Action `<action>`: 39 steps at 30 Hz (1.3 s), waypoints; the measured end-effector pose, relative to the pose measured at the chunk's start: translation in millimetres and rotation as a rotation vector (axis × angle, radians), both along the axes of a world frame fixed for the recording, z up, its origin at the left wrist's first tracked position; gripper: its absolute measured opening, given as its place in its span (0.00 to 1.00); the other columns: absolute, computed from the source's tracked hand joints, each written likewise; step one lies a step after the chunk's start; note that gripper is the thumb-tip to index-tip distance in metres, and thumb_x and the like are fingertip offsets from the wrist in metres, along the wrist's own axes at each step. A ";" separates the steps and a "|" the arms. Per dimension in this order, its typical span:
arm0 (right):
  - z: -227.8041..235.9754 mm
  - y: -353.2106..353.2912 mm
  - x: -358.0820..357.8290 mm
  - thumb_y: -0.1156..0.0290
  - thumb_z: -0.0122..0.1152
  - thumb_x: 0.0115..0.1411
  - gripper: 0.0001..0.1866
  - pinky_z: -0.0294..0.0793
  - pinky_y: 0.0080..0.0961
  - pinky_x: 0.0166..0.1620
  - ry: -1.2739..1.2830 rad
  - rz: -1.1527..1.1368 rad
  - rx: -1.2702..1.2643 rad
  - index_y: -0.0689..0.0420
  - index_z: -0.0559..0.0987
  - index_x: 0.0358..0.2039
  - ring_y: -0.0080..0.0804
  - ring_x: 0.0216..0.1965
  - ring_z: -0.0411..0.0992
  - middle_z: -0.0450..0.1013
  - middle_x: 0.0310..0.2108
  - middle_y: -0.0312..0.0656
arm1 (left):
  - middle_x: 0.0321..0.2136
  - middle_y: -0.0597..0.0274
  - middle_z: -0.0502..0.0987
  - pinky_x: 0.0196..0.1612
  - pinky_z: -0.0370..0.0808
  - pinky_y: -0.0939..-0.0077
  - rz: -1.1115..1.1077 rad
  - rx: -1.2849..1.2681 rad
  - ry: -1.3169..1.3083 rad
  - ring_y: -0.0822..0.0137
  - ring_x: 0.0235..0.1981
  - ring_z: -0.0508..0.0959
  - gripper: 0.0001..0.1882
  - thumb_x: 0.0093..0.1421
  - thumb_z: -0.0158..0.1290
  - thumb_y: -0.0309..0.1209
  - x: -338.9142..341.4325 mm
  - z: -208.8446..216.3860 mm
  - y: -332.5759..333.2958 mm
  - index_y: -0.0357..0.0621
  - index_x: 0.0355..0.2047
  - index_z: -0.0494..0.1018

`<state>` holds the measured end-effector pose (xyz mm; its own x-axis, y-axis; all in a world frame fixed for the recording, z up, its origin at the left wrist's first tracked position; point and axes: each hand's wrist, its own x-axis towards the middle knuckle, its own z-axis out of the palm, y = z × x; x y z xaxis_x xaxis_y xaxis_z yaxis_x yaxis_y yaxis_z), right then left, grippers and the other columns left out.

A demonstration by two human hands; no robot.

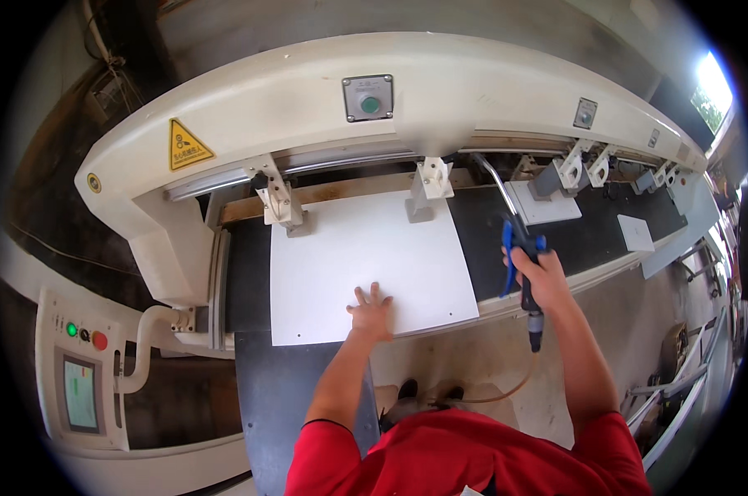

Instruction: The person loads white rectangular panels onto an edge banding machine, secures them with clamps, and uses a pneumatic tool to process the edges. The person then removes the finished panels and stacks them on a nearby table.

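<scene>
A worker's left hand (372,316), open with fingers spread and palm down, rests on a large white panel (365,256) near its 6 o'clock edge. To the 3 o'clock side, the right hand (541,277) is closed around the grip of a black-and-blue air gun (519,241), its bent metal nozzle aimed toward 11 o'clock; whether the trigger is pressed cannot be told. A thin hose (506,392) curves away from the gun toward 7 o'clock.

The panel lies flat on a dark worktop (248,285), its lower edge reaching the front side, a small hole near each of its two lower corners. A left clamp (279,207) stands at the panel's 10 o'clock and a right clamp (429,188) at its 1 o'clock; how firmly either bears down is not clear.

The step in hand appears to be steadying the panel with the air gun at the ready. The next move would seem to call for keeping the panel square beneath the clamps and directing the nozzle clear of the left hand.

Farther out, a smaller white panel (545,203) sits at 2 o'clock, a pale beam (258,99) with a green button (370,104) spans 12 o'clock, and a control box (107,422) with a lit screen stands at 8 o'clock.
</scene>
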<state>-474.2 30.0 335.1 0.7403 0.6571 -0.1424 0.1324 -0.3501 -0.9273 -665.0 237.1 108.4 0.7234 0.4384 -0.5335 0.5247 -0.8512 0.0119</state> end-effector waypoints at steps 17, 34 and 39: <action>-160.1 -324.8 -34.3 0.55 0.57 0.61 0.18 0.64 0.23 0.17 0.437 -0.556 -0.090 0.59 0.75 0.32 0.24 0.15 0.67 0.72 0.17 0.38 | 0.15 0.53 0.76 0.26 0.73 0.73 0.559 -0.280 -1.435 0.64 0.18 0.79 0.33 0.58 0.56 0.50 219.4 132.3 30.1 0.26 0.46 0.69; -192.0 -505.6 176.4 0.62 0.58 0.60 0.15 0.68 0.22 0.32 0.575 -0.537 -0.018 0.61 0.76 0.40 0.23 0.25 0.70 0.75 0.23 0.36 | 0.55 0.50 0.68 0.59 0.64 0.58 -0.125 -0.036 -0.808 0.47 0.57 0.66 0.30 0.54 0.58 0.46 400.1 -27.4 -188.0 0.42 0.52 0.70; -213.1 -500.8 225.6 0.64 0.62 0.57 0.11 0.71 0.23 0.33 0.696 -0.171 -0.243 0.60 0.78 0.30 0.24 0.26 0.71 0.73 0.22 0.34 | 0.66 0.52 0.53 0.64 0.50 0.43 -0.053 0.099 -0.667 0.48 0.67 0.48 0.36 0.59 0.48 0.55 537.0 -72.1 -223.7 0.45 0.61 0.61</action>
